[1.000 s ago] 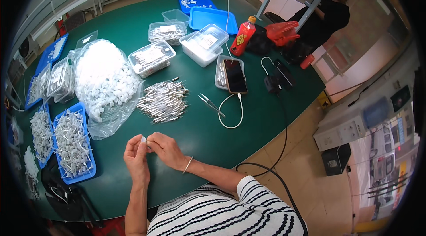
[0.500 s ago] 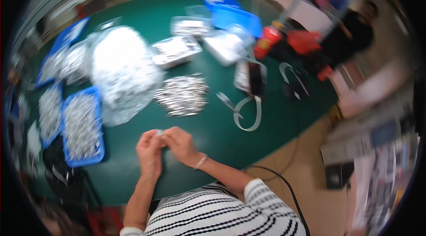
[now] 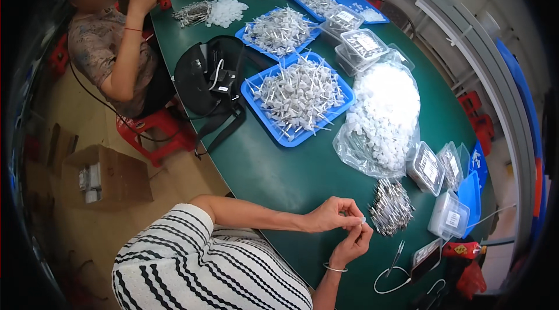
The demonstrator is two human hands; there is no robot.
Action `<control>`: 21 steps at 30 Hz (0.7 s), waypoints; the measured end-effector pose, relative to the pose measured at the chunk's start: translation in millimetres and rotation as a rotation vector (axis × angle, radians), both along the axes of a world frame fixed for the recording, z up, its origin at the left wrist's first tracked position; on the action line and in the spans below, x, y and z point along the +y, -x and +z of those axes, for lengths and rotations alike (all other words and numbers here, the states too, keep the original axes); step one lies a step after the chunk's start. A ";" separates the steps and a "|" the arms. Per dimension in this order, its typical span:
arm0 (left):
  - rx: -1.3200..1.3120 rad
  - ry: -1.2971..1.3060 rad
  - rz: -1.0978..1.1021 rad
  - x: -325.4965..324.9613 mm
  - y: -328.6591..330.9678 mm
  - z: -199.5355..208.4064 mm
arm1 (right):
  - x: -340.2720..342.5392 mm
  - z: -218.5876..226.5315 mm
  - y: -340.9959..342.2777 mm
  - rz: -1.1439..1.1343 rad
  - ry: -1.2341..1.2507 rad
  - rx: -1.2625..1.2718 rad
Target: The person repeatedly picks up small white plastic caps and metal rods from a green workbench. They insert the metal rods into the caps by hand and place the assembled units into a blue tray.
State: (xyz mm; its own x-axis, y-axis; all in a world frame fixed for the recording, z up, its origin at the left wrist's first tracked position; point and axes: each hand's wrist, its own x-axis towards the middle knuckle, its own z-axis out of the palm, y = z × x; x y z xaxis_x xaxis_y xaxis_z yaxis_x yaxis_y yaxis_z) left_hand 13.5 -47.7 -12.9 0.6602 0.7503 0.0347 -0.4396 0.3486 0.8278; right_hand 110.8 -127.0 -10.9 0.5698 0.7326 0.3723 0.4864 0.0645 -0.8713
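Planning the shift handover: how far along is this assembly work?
Done: the blue tray holds a heap of assembled white pieces. In hand: left hand and right hand pinch one small white piece. Left: a big bag of white caps and a pile of metal pins.

Blue tray [image 3: 273, 129], green table [image 3: 279, 176]

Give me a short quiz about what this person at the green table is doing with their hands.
1. True or false: the left hand and the right hand both pinch one small white piece.
2. Which lies nearest the hands? A) the pile of metal pins B) a red stool C) a cardboard box
3. Fill in: the tray heaped with white-tipped parts, beside the black bag, is coloured ____.
Key: 1 true; 2 A; 3 blue.
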 end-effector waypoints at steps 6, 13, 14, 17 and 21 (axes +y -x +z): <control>0.017 -0.024 -0.045 -2.1 -6.7 -5.2 | -4.8 -0.8 -3.8 -0.042 -0.005 -0.084; 0.066 -0.037 -0.004 -2.3 -1.5 3.2 | -3.3 -3.8 -4.0 0.005 0.018 -0.013; 0.072 -0.037 -0.020 -2.0 -2.5 4.1 | -0.2 -7.2 -6.7 -0.004 0.020 0.008; 0.040 -0.086 0.071 0.5 -3.7 4.2 | 3.0 -4.8 -2.8 -0.027 0.028 0.032; 0.177 -0.183 0.151 7.5 3.4 16.7 | 13.6 3.7 -7.4 0.169 -0.038 0.356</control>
State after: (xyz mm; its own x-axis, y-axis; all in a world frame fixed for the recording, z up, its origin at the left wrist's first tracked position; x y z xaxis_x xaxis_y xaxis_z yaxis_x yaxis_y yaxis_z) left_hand 10.1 -40.2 3.8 0.5493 0.8325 0.0728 -0.3180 0.1277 0.9395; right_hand 118.2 -113.4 -7.2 0.5407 0.8167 0.2016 0.1343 0.1528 -0.9791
